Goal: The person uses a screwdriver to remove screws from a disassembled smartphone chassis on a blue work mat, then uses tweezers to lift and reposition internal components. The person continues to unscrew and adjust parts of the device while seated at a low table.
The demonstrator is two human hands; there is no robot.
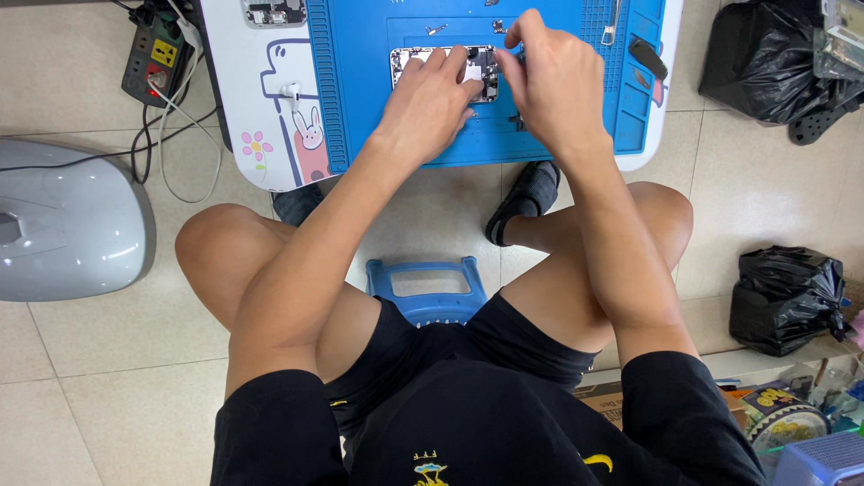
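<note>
On the counter's blue mat [378,108], your left hand [430,103] is pressing the opened phone [407,61]; your right hand [556,85] fingers are pinching a tiny tool I cannot make out, which could slip and scatter loose screws [437,30].

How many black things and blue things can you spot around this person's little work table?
Black plastic bags: 2
Black sandals: 2
Blue work mat: 1
Blue stool: 1
Total: 6
The left hand and right hand rest on an opened phone on the mat.

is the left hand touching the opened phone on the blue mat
Touching. The head view shows the left hand with its fingers lying on the opened phone with exposed parts, which rests on the blue rubber work mat.
</note>
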